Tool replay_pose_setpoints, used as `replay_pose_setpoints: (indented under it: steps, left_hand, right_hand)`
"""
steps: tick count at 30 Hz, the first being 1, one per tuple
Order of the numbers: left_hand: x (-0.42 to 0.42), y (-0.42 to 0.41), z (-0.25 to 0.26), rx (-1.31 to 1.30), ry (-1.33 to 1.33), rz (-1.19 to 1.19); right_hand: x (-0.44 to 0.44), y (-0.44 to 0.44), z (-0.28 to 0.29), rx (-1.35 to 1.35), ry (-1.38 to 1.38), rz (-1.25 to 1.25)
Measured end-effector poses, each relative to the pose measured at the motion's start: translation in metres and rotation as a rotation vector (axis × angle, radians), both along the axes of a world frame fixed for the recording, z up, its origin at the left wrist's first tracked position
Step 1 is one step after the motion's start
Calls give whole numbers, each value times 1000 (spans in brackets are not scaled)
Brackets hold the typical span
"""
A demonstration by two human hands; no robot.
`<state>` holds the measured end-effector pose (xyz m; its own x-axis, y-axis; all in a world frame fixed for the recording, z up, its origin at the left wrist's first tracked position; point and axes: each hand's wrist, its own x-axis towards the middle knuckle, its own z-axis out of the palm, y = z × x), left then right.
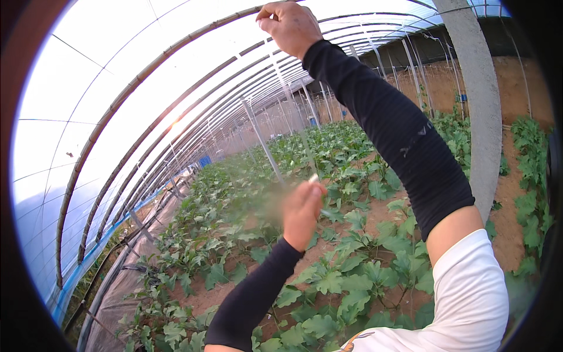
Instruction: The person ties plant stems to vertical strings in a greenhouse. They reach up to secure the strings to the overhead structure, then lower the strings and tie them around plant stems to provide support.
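My right hand [288, 24] is raised high at the top of the view, fingers curled beside a curved greenhouse roof pole [220, 22]; whether it pinches anything does not show. Lower down, at the middle, my left hand [304, 209] is closed around the end of a white strip or cord [313, 177]. A pale translucent strip [286, 83] runs between the two hands, its upper end near the right hand. Black sleeves cover both forearms. Below the hands grow broad-leaved green plants [343, 281] in brown soil.
A concrete post [479, 101] stands close on the right, beside my raised arm. Thinner upright posts [264, 141] rise among the plants. Plastic sheeting [118, 303] lines the left edge, under the arched roof poles. Hanging strings and a dirt wall [519, 88] are farther back.
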<state>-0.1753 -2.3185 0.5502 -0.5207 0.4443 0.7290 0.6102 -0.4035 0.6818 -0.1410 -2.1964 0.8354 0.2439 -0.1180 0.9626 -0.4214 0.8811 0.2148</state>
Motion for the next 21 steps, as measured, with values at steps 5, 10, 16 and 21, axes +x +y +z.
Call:
replay_pose_setpoints:
  steps: [5, 10, 16, 21]
  left_hand:
    - [-3, -57, -27, 61, -155, -156]
    - [-21, -140, 48, 430, 60, -209]
    - [4, -184, 110, 358, 682, 519]
    - [-16, -212, 129, 235, 486, 116]
  right_hand:
    - [-12, -30, -1, 48, 190, -183]
    - [9, -119, -112, 449, -288, 378]
    - [21, -178, -138, 203, -1259, 1035]
    - [17, -173, -80, 318, -1339, 851]
